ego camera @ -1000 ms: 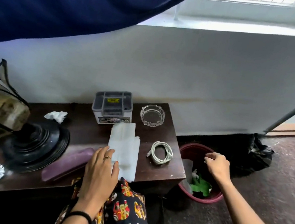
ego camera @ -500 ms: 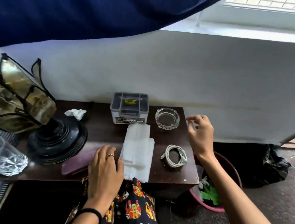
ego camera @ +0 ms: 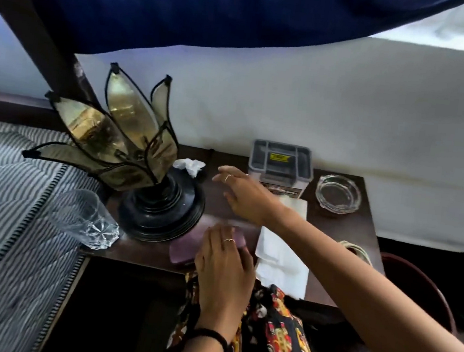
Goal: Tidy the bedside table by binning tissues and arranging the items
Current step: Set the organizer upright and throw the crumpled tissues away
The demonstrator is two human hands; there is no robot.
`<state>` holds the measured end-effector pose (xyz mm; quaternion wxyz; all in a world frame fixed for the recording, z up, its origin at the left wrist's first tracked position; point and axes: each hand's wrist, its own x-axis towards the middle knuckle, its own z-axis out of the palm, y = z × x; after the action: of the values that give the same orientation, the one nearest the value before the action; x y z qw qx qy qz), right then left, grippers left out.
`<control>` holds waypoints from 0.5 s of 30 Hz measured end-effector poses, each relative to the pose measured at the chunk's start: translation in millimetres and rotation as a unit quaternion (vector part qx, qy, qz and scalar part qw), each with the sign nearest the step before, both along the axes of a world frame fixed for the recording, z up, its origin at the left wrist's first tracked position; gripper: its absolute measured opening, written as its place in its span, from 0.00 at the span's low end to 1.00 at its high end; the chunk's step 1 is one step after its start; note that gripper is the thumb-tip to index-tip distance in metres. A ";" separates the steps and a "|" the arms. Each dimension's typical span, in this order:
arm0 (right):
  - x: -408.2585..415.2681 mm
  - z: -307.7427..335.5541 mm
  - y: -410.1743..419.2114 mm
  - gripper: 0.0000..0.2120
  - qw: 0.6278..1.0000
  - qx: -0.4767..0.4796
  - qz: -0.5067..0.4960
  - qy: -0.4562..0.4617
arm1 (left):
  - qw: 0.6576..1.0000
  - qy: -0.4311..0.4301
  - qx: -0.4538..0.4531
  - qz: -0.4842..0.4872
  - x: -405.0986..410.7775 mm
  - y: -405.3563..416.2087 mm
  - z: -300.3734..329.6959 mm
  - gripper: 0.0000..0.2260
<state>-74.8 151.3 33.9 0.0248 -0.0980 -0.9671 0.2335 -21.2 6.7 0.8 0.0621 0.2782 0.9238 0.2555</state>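
A: Right, starting big: the dark wooden bedside table (ego camera: 334,233) fills the middle, pushed against a white wall, with a striped bed cover (ego camera: 4,207) on its left side.

B: And the biggest thing on it is the lamp (ego camera: 128,158), petal-shaped glass shade on a round black base, standing at the table's left end.

A: Then the red bin (ego camera: 420,287) on the floor, just past the table's right edge, only partly in view.

B: Middle of the table: a flat stack of white tissues (ego camera: 282,257) running from front edge toward the back. Behind it, against the wall, a grey plastic box (ego camera: 281,164) with a yellow label.

A: To the box's right, a glass ashtray (ego camera: 338,193). At the front left corner, a clear drinking glass (ego camera: 87,220) lying tilted (half on the bed cover, it seems).

B: Hands now. The right hand (ego camera: 243,191) is stretched across above the table, fingers spread and relaxed, holding nothing, fingertips near the crumpled tissue (ego camera: 190,166) but apart from it.

A: That crumpled tissue sits at the back, just beside the lamp base.

B: The left hand (ego camera: 221,258) lies flat, fingers straight, resting on a purple case (ego camera: 184,253) at the front edge.

A: Smallest: a coiled white cable (ego camera: 357,249) peeking out behind the right forearm.
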 end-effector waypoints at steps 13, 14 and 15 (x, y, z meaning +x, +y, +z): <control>-121.6 -26.5 -0.7 0.23 0.996 -0.021 0.032 -0.084 | 0.999 -0.030 0.031 0.011 -9.1 5.1 -4.3 0.20; -123.7 -29.2 -0.2 0.25 0.995 -0.018 0.035 -0.095 | 0.999 -0.028 0.037 0.015 -9.8 5.4 -4.6 0.19; -125.7 -31.5 0.3 0.26 0.994 -0.010 0.037 -0.107 | 0.999 -0.025 0.043 0.017 -10.3 5.8 -5.1 0.19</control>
<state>-200.5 151.5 2.5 -0.0883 -0.0868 -0.9647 0.2323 -31.5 12.5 -4.4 0.0689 0.2580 0.9148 0.3031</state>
